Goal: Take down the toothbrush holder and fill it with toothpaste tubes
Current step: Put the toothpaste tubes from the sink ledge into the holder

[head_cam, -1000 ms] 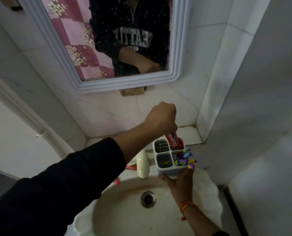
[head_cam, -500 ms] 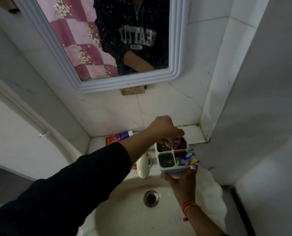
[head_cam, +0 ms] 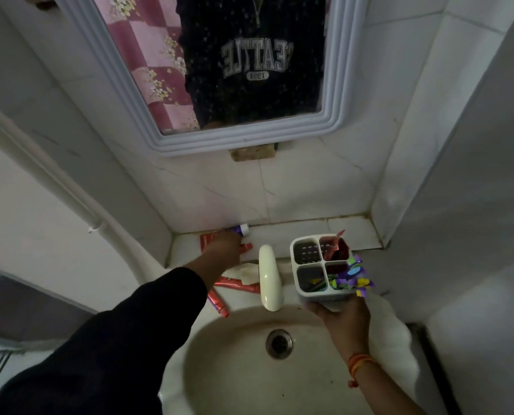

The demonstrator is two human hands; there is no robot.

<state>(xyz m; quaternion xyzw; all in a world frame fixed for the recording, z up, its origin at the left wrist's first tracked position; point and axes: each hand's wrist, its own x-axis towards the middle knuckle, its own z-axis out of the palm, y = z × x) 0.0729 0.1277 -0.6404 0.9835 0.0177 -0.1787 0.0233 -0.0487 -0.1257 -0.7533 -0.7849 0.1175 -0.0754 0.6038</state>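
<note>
My right hand (head_cam: 341,320) holds a white four-compartment toothbrush holder (head_cam: 294,266) from beneath, over the basin's back right edge. A red toothpaste tube (head_cam: 331,246) stands in its far right compartment, and purple and yellow sachets (head_cam: 351,280) stick out of the near right one. My left hand (head_cam: 224,250) reaches to the tiled ledge at the back left and closes over a red toothpaste tube with a white cap (head_cam: 243,229). Two more red tubes (head_cam: 236,283) (head_cam: 217,304) lie on the basin's rim beside the tap.
A cream tap (head_cam: 269,277) stands between my hands. The basin (head_cam: 237,369) with its drain (head_cam: 279,344) lies below. A framed mirror (head_cam: 336,94) hangs above the ledge. Tiled walls close in at left and right.
My left hand let go of the red tube in the holder's far right compartment and moved left to the tube on the ledge. The holder has stayed in my right hand.
</note>
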